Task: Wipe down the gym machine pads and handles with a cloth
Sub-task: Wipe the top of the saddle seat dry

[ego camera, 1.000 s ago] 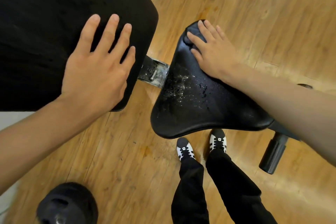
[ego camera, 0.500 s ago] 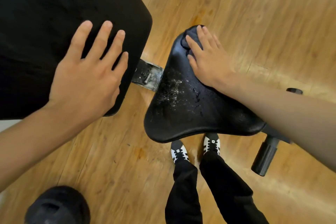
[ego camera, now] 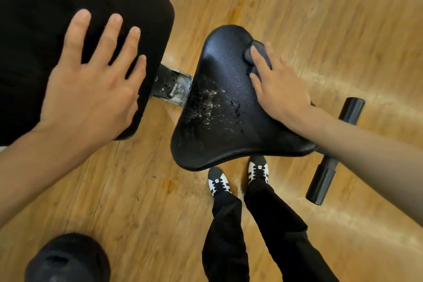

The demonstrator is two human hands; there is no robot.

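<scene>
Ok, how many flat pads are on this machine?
2: the large pad at upper left under the left hand, and the seat pad at centre under the right hand and cloth. More may lie out of frame.

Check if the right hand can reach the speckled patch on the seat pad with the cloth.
Probably yes: right hand presses the cloth on the same seat pad, speckled patch lies bare beside it, nothing between.
</scene>
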